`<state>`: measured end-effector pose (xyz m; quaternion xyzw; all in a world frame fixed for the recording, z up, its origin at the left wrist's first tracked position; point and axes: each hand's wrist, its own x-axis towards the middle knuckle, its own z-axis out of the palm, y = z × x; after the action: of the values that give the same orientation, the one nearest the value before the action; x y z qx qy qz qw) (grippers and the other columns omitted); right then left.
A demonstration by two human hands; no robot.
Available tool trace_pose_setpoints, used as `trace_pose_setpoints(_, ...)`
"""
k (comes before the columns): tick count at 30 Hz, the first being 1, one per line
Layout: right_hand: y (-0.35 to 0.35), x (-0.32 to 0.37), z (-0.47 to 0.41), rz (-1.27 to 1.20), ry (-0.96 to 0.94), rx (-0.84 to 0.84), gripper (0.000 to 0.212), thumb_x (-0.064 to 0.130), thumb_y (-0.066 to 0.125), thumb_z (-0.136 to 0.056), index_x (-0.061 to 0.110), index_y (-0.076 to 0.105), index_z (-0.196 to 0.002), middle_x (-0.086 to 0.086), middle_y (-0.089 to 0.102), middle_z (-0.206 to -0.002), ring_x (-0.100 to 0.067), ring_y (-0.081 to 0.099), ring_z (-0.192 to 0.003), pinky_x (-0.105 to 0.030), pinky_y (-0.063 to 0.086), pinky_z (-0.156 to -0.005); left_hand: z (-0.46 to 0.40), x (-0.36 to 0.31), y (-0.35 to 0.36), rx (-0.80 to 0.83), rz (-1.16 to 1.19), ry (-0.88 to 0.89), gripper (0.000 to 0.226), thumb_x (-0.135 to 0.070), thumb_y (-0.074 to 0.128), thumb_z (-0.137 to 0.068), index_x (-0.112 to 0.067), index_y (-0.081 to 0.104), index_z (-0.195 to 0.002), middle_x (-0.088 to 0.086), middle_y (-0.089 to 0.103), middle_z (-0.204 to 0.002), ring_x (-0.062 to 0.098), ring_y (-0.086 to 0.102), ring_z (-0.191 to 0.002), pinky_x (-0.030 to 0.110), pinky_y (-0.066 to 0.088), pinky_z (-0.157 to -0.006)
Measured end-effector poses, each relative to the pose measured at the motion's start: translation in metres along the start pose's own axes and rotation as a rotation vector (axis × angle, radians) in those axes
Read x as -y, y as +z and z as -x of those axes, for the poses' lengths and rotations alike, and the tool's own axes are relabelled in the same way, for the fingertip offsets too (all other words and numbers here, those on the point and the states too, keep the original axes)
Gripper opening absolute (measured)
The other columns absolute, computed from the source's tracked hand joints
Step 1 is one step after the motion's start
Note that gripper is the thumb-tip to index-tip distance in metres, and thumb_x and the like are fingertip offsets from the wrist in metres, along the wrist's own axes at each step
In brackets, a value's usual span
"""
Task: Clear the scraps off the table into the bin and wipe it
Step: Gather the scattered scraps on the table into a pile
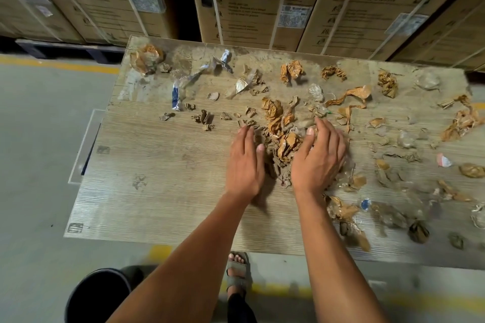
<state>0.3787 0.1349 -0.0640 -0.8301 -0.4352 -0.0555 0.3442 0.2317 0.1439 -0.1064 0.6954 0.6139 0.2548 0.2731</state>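
Note:
A pile of crumpled brown paper and tape scraps lies mid-table between my hands. My left hand presses flat against the pile's left side, fingers straight. My right hand cups over its right side, fingers slightly bent on the scraps. More scraps are scattered over the wooden table: blue-and-white wrappers at the back left, brown tape strips and clear plastic bits to the right. A black bin stands on the floor below the table's front left.
Stacked cardboard cartons line the back behind the table. The grey floor with yellow lines stretches left. A sandalled foot stands under the front edge. The table's left half holds few scraps.

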Motion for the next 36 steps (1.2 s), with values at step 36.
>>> trace_pose_setpoints(36,0.020,-0.012,-0.006,0.092,-0.006,0.162,0.047,0.045,0.040,-0.111,0.026,0.070,-0.142,0.004,0.058,-0.158,-0.035,0.034,-0.159,-0.061,0.017,-0.131,-0.045,-0.028,-0.006,-0.133,0.289,-0.043,0.047,-0.036,0.030,-0.119,-0.013,0.060,-0.149,0.002,0.065,-0.144,0.016,0.056,-0.137,0.041,0.046,-0.116)
